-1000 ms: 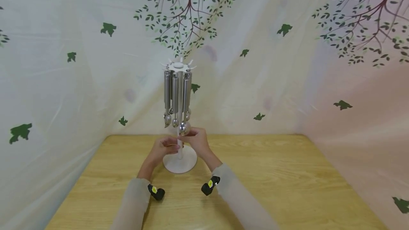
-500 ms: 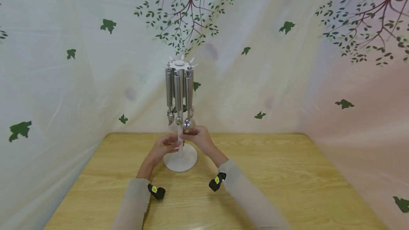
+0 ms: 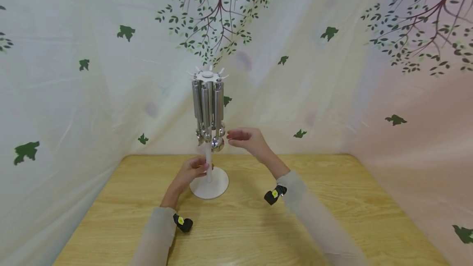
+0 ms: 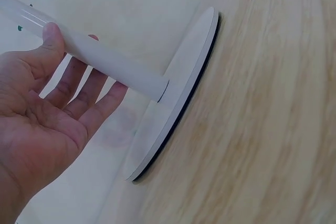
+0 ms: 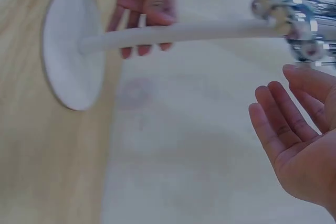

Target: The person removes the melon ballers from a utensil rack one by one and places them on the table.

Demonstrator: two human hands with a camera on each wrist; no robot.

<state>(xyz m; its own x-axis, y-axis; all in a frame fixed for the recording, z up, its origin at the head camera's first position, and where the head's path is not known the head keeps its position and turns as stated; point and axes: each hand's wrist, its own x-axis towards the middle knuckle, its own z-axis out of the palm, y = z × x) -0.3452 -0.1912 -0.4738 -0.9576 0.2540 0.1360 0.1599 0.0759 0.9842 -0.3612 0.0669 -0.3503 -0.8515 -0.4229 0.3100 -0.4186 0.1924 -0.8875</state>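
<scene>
A white utensil stand with a slim pole and a round base stands upright on the table. Several shiny metal utensils hang from its hooked top. Low on the pole, my left hand grips it, thumb on the near side and fingers behind, as the left wrist view confirms. My right hand hovers right of the utensils' lower ends, fingers extended and a small gap away. In the right wrist view, that right hand is loosely spread with nothing in it; the utensil ends are blurred.
The stand is toward the back of a light wooden table. Behind it hangs a pale cloth printed with branches and green leaves. Each wrist wears a small black camera.
My right hand has let go of the pole and moved up and to the right. The hanging utensils have shifted slightly around the pole. My left hand stays in place.
</scene>
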